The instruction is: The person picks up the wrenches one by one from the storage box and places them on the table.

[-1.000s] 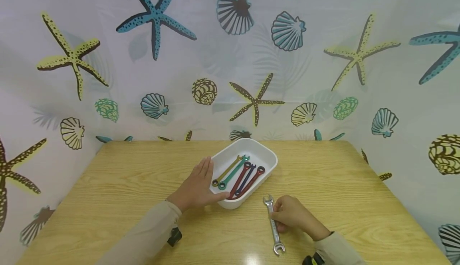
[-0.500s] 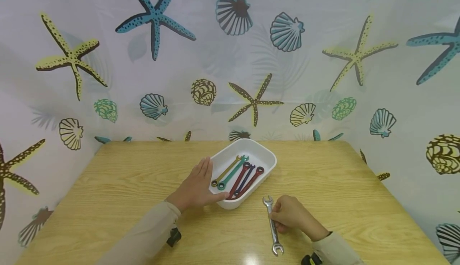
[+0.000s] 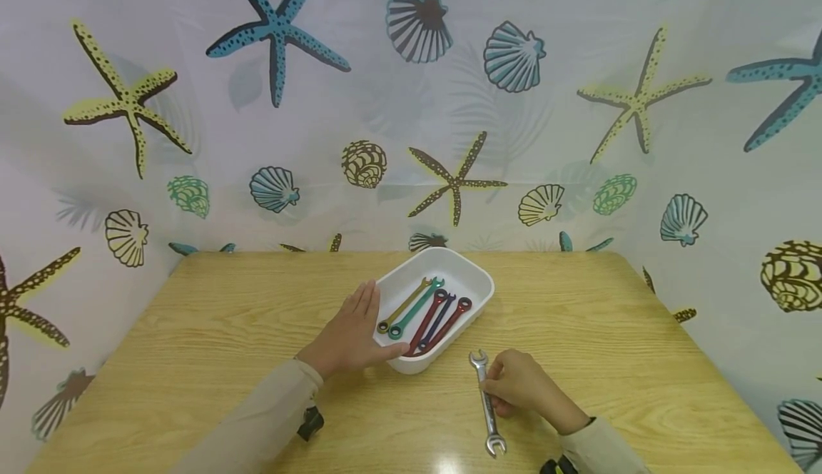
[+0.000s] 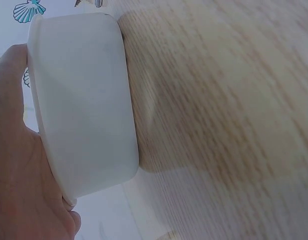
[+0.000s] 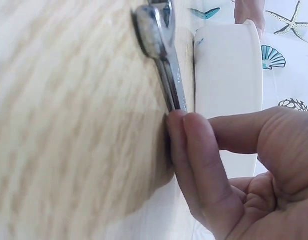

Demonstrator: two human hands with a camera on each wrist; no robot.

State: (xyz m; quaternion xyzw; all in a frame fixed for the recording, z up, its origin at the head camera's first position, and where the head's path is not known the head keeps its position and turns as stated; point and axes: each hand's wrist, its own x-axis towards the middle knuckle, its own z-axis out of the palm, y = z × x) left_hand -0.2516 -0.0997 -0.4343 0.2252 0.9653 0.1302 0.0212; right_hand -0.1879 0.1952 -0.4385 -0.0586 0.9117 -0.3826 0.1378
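A silver double open-end wrench point(image 3: 490, 418) lies near the table's front, right of centre. My right hand point(image 3: 521, 382) pinches its shaft from the right between thumb and fingers; in the right wrist view the wrench point(image 5: 172, 80) is low over the wood, its grasped part hidden behind the fingertips. To the left, my left hand point(image 3: 349, 335) rests against a white plastic tray point(image 3: 411, 365), straight fingers along the left rim and thumb across the near corner. Inside the tray lie yellow, green, red and blue wrenches point(image 3: 420, 310), side by side on a slant.
A light wooden table point(image 3: 257, 295) carries everything. Behind it and at both sides hangs a pale curtain point(image 3: 321, 124) printed with starfish and shells. A black wrist camera point(image 3: 311, 422) hangs under the left sleeve.
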